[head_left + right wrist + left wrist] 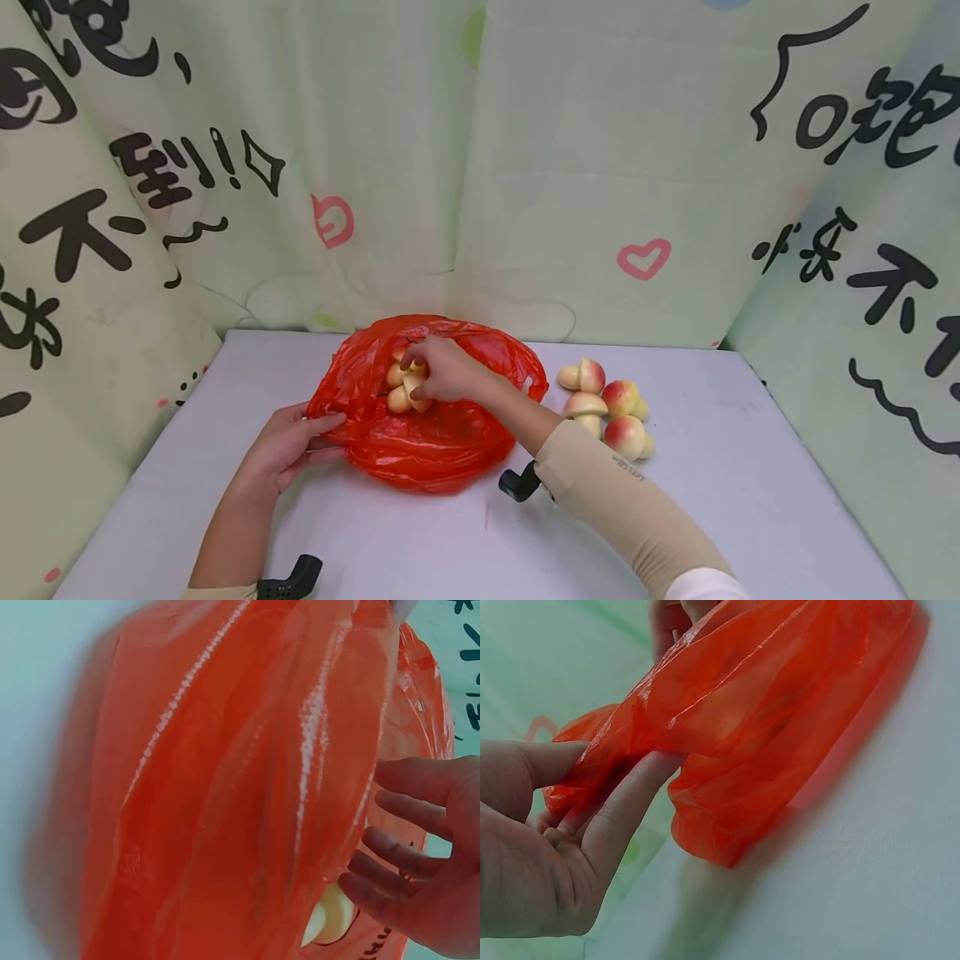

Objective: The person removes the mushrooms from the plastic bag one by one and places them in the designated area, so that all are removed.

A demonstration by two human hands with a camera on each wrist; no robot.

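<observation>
A red plastic bag (442,454) sits on the table with its mouth spread. In the head view, several cream toy mushrooms (399,400) lie inside it. My left hand (281,446) pinches the bag's left rim; the left wrist view shows the thumb on one side of the plastic and the fingers on the other. Over the bag's mouth, my right hand (450,371) reaches down, its fingertips at the mushrooms. Its fingers (397,851) look loosely spread in the right wrist view, beside a partly hidden pale mushroom (330,919).
Several more mushrooms with reddish caps (622,437) lie grouped on the white table (720,467), right of the bag. A pale printed curtain (525,208) surrounds the table at the back and sides. Black wrist cameras (292,579) sit on both arms.
</observation>
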